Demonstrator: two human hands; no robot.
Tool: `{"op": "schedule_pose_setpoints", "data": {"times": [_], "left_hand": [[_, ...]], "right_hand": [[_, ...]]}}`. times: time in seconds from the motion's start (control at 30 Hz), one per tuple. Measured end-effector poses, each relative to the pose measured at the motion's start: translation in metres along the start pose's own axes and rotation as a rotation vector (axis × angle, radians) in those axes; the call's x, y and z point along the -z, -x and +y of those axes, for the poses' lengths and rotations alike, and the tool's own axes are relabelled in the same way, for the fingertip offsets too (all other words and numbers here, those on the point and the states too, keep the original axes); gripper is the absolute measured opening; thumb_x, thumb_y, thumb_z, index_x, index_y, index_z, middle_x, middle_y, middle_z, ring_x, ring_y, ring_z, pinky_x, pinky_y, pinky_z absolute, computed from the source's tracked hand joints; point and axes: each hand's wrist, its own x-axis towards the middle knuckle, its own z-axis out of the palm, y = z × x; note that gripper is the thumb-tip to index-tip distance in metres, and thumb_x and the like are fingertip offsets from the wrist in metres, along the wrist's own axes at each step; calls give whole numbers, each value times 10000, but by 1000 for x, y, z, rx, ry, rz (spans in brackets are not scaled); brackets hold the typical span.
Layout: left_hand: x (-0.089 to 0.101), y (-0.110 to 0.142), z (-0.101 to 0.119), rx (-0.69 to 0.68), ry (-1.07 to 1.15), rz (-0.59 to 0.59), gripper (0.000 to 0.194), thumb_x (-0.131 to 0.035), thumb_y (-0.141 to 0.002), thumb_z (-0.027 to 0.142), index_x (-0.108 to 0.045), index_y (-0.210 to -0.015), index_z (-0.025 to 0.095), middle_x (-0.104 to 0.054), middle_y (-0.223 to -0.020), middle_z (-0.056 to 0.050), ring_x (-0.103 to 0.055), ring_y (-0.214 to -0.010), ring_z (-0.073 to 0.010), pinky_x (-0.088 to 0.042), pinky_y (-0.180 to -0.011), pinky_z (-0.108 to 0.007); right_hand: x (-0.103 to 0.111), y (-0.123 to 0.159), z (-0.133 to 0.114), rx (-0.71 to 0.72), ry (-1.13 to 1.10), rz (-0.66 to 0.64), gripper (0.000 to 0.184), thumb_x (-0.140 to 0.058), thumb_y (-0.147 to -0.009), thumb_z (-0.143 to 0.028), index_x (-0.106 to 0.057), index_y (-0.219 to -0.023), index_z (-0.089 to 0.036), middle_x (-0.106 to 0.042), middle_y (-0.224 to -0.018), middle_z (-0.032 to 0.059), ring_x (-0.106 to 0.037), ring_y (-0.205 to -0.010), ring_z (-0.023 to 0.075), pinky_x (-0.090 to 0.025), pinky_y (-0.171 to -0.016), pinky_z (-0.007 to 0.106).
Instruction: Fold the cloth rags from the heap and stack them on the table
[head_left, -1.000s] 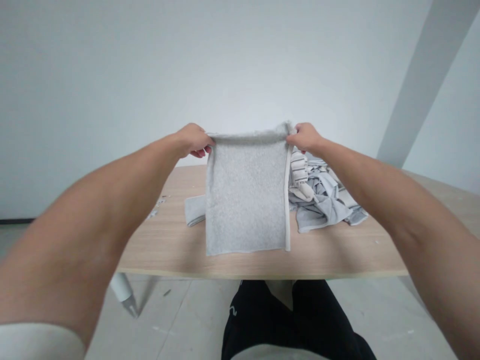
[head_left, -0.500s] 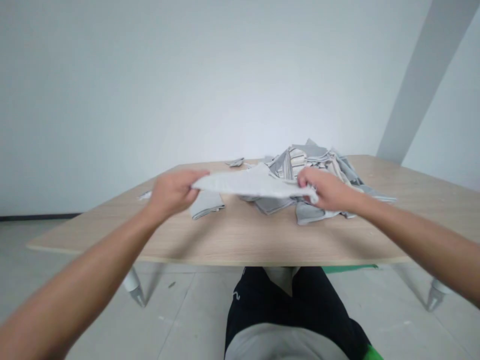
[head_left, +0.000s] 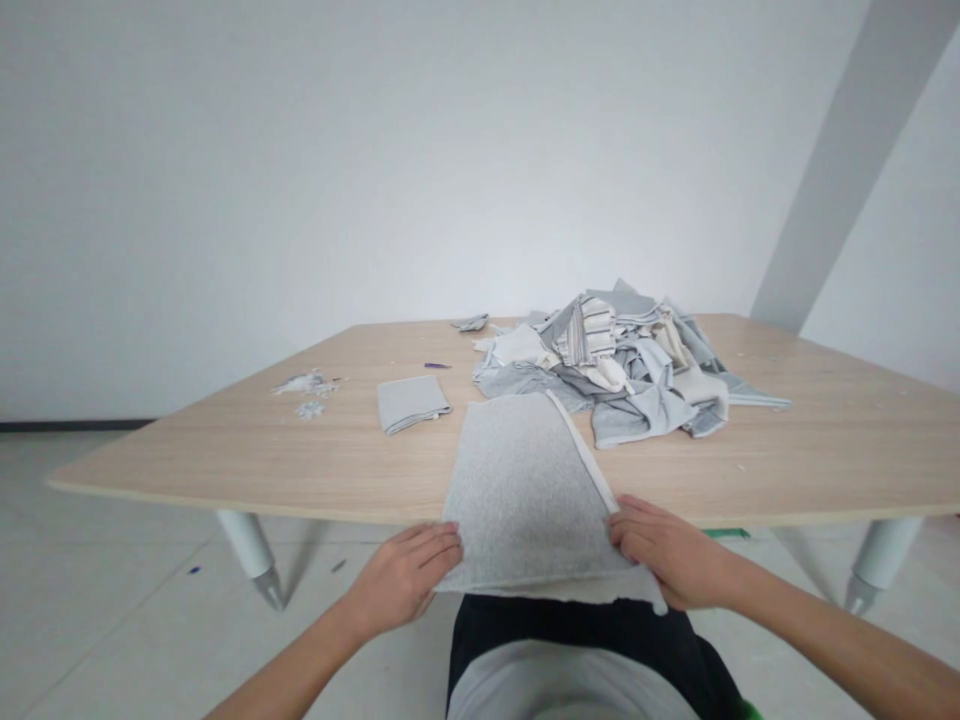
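A grey piece of cloth [head_left: 529, 490] with a pale strip along its right side lies partly on the table and hangs over the front edge toward me. My left hand [head_left: 409, 572] grips its left side near the lower corner, fingers on top and thumb hidden. On the opposite side my right hand [head_left: 664, 550] pinches the cloth by the pale strip, its fingers curled over it. The near edge sags loosely between and below my hands, above my lap. Behind and left of it sits a folded grey cloth [head_left: 412, 402].
A heap of grey, cream and striped cloths [head_left: 622, 360] covers the table's [head_left: 300, 470] back right. Small pale scraps [head_left: 306, 384] lie at the left. A thin dark purple object [head_left: 437, 365] and a small grey cloth bundle [head_left: 470, 323] are farther back.
Both hands have brought the cloth down and toward me, from held up and hanging to lying across the table's front edge. The folded cloth and heap stay in place.
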Motion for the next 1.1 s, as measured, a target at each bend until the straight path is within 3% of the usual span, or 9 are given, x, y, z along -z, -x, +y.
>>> {"op": "schedule_pose_setpoints", "data": {"times": [0.23, 0.33, 0.43, 0.5, 0.67, 0.8, 0.93, 1.0, 1.1], "left_hand": [[9, 6, 1, -42, 89, 61, 408, -357, -835, 103, -541, -1195, 159, -660, -1137, -103, -526, -1212, -208, -481, -986, -382], [12, 12, 3, -65, 122, 71, 375, -354, -918, 244, -531, -1231, 139, -652, -1153, -125, -490, -1252, -232, -470, -1002, -400], [12, 19, 8, -81, 154, 73, 481, -341, -942, 429, -521, -1271, 128, -647, -1164, -144, -487, -1255, -259, -471, -1000, -419], [9, 22, 11, -52, 211, 123, 491, -359, -938, 449, -509, -1294, 146, -659, -1136, -142, -515, -1230, -254, -490, -980, -408], [4, 16, 17, 176, 393, 240, 346, -427, -928, 338, -554, -1221, 207, -673, -1112, -124, -622, -1087, -218, -545, -871, -334], [11, 3, 15, 395, 506, 340, 251, -471, -897, 272, -599, -1102, 204, -685, -1095, -102, -657, -1001, -199, -534, -843, -296], [16, -20, -3, 655, 535, 437, 228, -467, -867, 269, -633, -985, 166, -712, -917, -66, -672, -833, -188, -527, -748, -273], [14, -40, -23, 803, 506, 504, 250, -477, -852, 321, -644, -926, 151, -696, -814, -44, -648, -746, -178, -512, -688, -259], [7, -79, -66, 1015, 480, 550, 356, -463, -853, 440, -651, -895, 140, -685, -842, -45, -624, -815, -192, -488, -698, -253]], "right_hand": [[-6, 11, 7, -2, -200, 218, 109, -529, -758, -200, -469, -845, -226, -598, -853, 30, -593, -847, 172, -210, -1113, 523], [-11, 18, 2, 28, -248, 278, 144, -520, -758, -186, -425, -854, -235, -577, -833, 18, -581, -802, 166, -212, -1105, 550], [-20, 25, -10, 32, -284, 337, 177, -522, -773, -169, -425, -900, -245, -571, -840, 15, -576, -810, 169, -226, -1100, 557], [-27, 27, -19, -20, -342, 412, 197, -519, -800, -166, -443, -960, -252, -577, -862, 21, -579, -839, 176, -254, -1095, 542], [-44, 28, -31, -191, -519, 557, 160, -498, -870, -200, -492, -1020, -256, -591, -882, 25, -593, -910, 185, -370, -1037, 465], [-44, 24, -26, -302, -570, 682, 122, -533, -882, -223, -539, -1001, -249, -625, -929, 48, -585, -1042, 212, -477, -903, 366], [-19, -1, -8, -342, -523, 781, 131, -553, -881, -291, -568, -991, -220, -640, -905, 53, -616, -836, 179, -506, -737, 296], [2, -27, 11, -395, -463, 840, 156, -551, -874, -347, -579, -936, -207, -612, -776, 20, -575, -685, 150, -482, -629, 261], [33, -76, 54, -517, -367, 888, 255, -525, -859, -410, -591, -954, -182, -553, -656, -17, -524, -601, 146, -444, -575, 257]]}}
